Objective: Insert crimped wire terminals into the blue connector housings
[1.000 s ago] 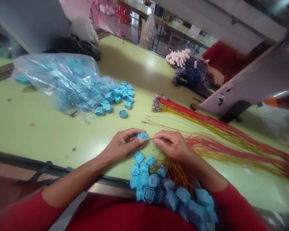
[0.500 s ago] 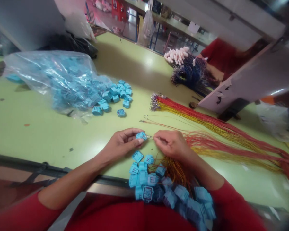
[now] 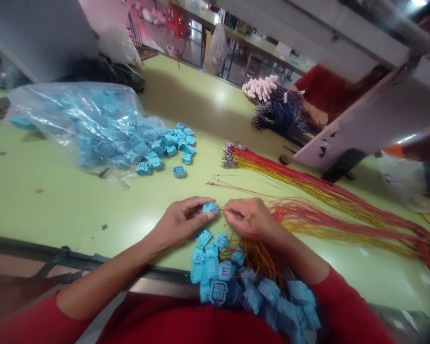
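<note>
left grip (image 3: 182,220) around blue connector (image 3: 210,208)

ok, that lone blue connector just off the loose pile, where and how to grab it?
I'd pinch the side walls of the lone blue connector, from above and the near side. Its gridded face looks up toward the camera, so a side pinch should keep off it. The loose connectors lie behind and left; the near side is open.

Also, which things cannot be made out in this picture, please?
Head view throughout:
- Wire tip at held blue connector: too small.
- Wire inside right hand: hidden by fingers.
- Number of bagged connectors: hidden by glare, overlap.
- Red-yellow wire bundle's far end: cut off by right edge.
</note>
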The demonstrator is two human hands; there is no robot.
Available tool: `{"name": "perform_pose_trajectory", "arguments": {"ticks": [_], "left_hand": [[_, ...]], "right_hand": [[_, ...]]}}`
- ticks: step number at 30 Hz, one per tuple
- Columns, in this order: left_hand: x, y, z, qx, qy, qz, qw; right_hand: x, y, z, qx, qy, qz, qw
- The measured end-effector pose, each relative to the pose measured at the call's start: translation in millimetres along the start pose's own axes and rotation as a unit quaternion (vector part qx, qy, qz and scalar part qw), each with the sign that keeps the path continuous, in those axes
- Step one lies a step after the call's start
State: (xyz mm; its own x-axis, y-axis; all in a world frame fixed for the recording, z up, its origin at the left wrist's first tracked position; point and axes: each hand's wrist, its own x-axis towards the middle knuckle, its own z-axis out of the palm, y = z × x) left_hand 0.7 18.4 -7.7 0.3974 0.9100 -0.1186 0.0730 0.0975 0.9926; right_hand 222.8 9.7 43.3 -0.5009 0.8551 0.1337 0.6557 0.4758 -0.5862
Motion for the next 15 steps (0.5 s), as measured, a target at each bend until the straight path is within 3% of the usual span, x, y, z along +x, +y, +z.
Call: {"name": "perform_pose_trajectory", "arguments": {"ticks": [5,15], "left_hand": [[-0.3,1.2,0.2,0.014,0.012,0.033,0.999],[0.6,0.9,-0.2,0.070,-0.008,0.082,0.994]], "right_hand": [[0.0,0.8,2.3,0.013,-0.003,-0.003,1.000],[2.8,7.3,-0.9,0.173,-0.053,0.071,0.981]]}}
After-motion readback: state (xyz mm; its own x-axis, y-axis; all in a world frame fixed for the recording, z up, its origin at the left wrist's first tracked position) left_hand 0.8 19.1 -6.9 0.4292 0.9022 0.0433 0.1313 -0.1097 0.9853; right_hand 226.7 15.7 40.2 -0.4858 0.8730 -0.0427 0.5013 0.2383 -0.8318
